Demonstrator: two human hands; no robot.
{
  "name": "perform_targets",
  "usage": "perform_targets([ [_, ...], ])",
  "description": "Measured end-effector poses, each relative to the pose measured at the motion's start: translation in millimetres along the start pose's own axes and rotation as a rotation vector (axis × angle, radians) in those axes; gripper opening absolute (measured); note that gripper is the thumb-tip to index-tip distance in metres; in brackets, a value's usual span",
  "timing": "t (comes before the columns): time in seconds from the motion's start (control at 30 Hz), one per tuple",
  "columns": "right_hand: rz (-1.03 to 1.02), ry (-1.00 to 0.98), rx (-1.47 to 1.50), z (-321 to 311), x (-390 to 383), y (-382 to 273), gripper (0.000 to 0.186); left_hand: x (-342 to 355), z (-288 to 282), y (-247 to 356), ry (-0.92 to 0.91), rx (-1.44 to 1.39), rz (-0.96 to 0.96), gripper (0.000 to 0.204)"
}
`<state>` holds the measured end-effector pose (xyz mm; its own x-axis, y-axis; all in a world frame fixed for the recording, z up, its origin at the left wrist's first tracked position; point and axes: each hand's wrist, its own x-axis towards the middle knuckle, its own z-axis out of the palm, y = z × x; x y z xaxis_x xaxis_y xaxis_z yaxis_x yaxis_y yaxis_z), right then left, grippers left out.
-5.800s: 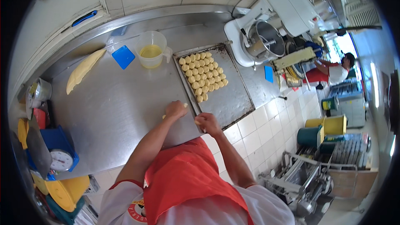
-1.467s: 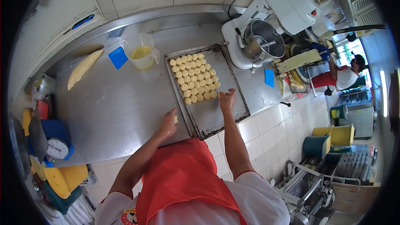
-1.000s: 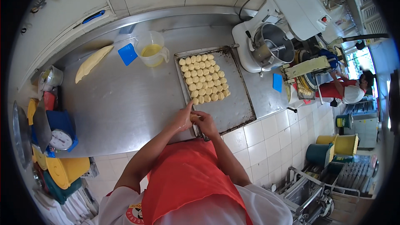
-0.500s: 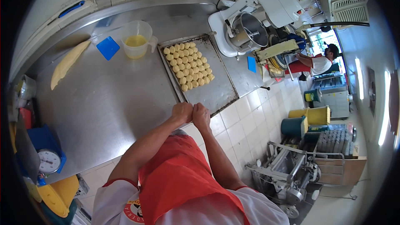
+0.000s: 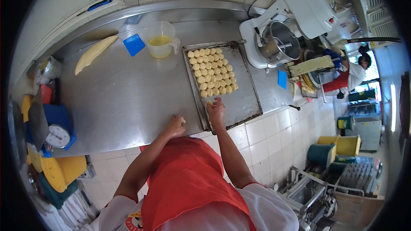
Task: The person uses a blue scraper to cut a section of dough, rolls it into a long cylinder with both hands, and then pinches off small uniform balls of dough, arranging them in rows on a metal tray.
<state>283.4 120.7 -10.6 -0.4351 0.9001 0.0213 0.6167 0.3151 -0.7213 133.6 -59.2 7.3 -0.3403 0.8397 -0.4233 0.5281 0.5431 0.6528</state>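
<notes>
My right hand (image 5: 217, 114) is over the near left part of a metal baking tray (image 5: 246, 98), its fingers closed on a small dough ball (image 5: 209, 103). Rows of pale yellow dough balls (image 5: 212, 72) fill the tray's left side, just beyond that hand. Above the steel table, left of the tray, my left hand (image 5: 174, 127) is closed around a piece of dough (image 5: 183, 120), mostly hidden by the fingers.
A long dough strip (image 5: 95, 55), a blue scraper (image 5: 134, 45) and a jug of yellow liquid (image 5: 160, 42) stand along the steel table's (image 5: 115, 98) back. A mixer (image 5: 274, 38) is right of the tray. A scale (image 5: 58, 134) is far left. A person (image 5: 349, 77) works at far right.
My hands, together before, are now apart: the right one has moved forward over the tray with a dough ball, the left one back toward the table edge. The whole view has shifted.
</notes>
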Motion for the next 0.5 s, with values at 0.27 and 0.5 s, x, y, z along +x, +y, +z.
perform_targets([
  [0.27,-0.124,-0.032,-0.172,-30,-25,-36,0.044,-22,7,34,0.058,-0.334,-0.019,0.055],
  [0.5,0.319,-0.400,0.607,-69,-52,-14,0.018,18,28,81,-0.033,-0.599,-0.112,0.033],
])
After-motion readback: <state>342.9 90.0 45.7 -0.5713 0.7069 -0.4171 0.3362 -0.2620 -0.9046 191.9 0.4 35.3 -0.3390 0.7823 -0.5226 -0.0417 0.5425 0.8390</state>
